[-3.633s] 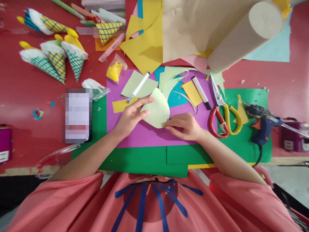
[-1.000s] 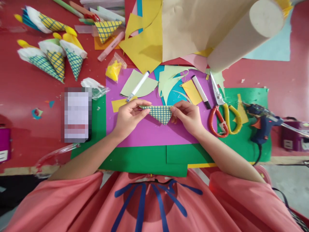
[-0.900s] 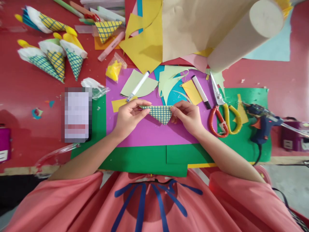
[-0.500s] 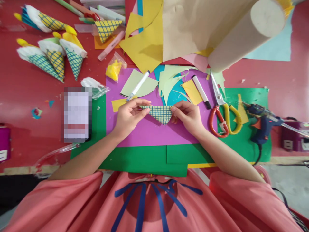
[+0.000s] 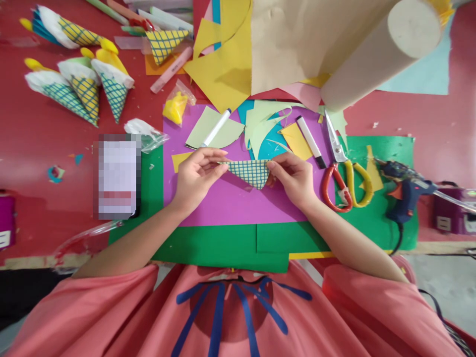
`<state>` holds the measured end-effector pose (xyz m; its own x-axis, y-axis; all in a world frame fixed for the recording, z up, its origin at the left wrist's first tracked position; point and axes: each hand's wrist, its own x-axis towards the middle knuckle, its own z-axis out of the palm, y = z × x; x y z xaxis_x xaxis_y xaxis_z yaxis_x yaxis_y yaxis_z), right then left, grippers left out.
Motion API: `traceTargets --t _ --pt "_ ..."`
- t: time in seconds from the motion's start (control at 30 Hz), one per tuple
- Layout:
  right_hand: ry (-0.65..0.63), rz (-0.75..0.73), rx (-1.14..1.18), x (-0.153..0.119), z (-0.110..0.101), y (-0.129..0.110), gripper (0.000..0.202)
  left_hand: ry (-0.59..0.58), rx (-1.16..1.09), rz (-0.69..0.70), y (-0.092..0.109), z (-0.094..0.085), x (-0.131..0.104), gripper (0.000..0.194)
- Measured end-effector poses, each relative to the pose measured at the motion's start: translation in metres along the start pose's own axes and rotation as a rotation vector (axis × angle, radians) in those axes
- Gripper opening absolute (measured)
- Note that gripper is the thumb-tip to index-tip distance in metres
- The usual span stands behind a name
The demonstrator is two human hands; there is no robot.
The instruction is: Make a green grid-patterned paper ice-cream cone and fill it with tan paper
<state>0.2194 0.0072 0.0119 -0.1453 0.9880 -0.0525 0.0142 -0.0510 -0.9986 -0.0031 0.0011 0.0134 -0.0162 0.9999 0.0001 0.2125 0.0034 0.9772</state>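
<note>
Paper (image 5: 250, 171) has shifted slightly up & right vs. 0.5 s ago. L hand (image 5: 196, 179) pinches its left tip, R hand (image 5: 293, 179) its right end, above purple sheet (image 5: 226, 208). Prob. best: light, even pinch, top edge straight, no crumpling. Looks pale green, blue grid, approx. triangular, blunt pt. near R hand; folded or just curled, can't tell.

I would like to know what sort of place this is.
Most likely a craft workspace, though I cannot tell whether at home or in a classroom: scissors, a glue gun and cross-hatched cones suggest it.
</note>
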Motion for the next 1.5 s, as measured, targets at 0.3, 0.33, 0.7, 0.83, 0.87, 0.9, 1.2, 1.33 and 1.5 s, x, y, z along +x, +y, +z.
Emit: traceTargets --t 0.3,0.33,0.7,0.83,0.87,0.9,1.2,1.33,1.5 --pt "0.014 -0.014 -0.030 0.000 -0.002 0.004 0.018 0.034 -0.041 -0.002 -0.003 0.000 0.002 0.031" --pt "0.010 -0.020 -0.046 0.000 -0.002 0.004 0.018 0.034 -0.046 -0.004 -0.004 -0.001 0.003 0.031" --pt "-0.134 -0.119 -0.144 -0.006 0.000 0.001 0.018 -0.072 -0.196 -0.141 -0.005 -0.004 0.010 0.039" --pt "-0.098 -0.108 -0.100 -0.009 0.004 0.000 0.018 -0.249 -0.200 -0.171 0.000 0.000 0.007 0.042" --pt "-0.095 -0.108 -0.089 -0.009 0.005 -0.001 0.018 -0.262 -0.188 -0.157 0.000 0.001 0.006 0.040" --pt "-0.093 -0.105 -0.078 -0.010 0.005 -0.001 0.017 -0.265 -0.174 -0.144 0.000 0.002 0.005 0.038" --pt "-0.104 -0.046 -0.037 -0.009 0.007 -0.003 0.022 -0.131 -0.066 -0.146 -0.004 -0.002 0.003 0.030" --pt "-0.094 0.016 0.039 -0.009 0.009 -0.003 0.025 -0.154 -0.069 -0.139 0.002 -0.001 0.000 0.031" --pt "-0.068 0.047 0.103 -0.008 0.009 -0.003 0.025 -0.260 -0.055 -0.119 0.010 0.001 -0.004 0.030"
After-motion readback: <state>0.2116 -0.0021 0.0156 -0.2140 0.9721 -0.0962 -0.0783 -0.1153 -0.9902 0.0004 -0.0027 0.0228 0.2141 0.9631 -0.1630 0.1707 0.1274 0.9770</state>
